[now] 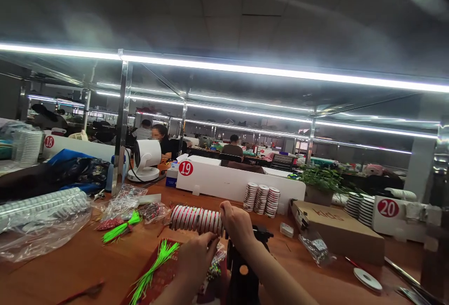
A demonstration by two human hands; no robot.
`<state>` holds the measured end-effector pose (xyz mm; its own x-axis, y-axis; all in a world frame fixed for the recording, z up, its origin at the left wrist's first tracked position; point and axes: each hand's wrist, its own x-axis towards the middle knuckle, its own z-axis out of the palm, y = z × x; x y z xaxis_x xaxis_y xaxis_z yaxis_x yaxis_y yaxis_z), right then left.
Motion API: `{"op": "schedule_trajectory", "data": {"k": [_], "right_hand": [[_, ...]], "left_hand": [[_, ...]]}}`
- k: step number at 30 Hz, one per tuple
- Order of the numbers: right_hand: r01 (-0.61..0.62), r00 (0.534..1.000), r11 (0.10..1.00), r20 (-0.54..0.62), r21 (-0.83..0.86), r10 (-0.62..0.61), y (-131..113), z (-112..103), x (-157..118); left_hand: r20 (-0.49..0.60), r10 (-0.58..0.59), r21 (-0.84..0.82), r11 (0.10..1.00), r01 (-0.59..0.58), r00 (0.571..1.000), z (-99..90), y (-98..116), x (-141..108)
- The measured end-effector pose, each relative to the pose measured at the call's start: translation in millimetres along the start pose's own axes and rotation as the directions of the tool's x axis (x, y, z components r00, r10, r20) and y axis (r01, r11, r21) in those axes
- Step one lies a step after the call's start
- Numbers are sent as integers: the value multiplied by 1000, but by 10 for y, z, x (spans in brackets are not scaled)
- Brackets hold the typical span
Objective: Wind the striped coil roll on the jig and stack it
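Note:
A row of white spools with pink and red edges [196, 220] lies side by side in a horizontal stack above the table. At its right end, my right hand [238, 224] is closed, fingertips bent in against the last spool; what they pinch is too small to tell. My left hand [197, 254] is just below the same end, thumb and fingers pressed together by the spools' lower edge, and anything between them is hidden. A black stand [243, 267] rises beneath my right forearm. Under my left hand are a red mat [149, 267] and small colourful beads [214, 270].
Bright green strands [157, 267] lie on the mat, another green bundle [122, 228] farther left. Stacked spools [262, 198] stand by the white divider [224, 181]. At right are a cardboard box [336, 230] and a loose white spool [367, 279]; at left, bagged spools [45, 211].

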<state>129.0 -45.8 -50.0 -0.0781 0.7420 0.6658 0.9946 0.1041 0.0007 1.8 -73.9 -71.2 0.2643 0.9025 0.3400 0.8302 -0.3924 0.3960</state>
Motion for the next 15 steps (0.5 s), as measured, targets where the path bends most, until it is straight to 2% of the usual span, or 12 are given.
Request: {"op": "schedule_trajectory", "data": {"k": [4, 9, 15], "right_hand": [[-75, 990, 997, 121, 36, 70, 17, -20, 107], [-112, 958, 983, 278, 148, 68, 119, 1, 255], [-136, 903, 956, 430, 262, 10, 193, 41, 365]], "left_hand": [[-19, 28, 12, 1000, -28, 999, 14, -7, -12], [-99, 85, 37, 996, -82, 991, 95, -45, 12], [-237, 228, 246, 955, -169, 944, 264, -114, 102]]}}
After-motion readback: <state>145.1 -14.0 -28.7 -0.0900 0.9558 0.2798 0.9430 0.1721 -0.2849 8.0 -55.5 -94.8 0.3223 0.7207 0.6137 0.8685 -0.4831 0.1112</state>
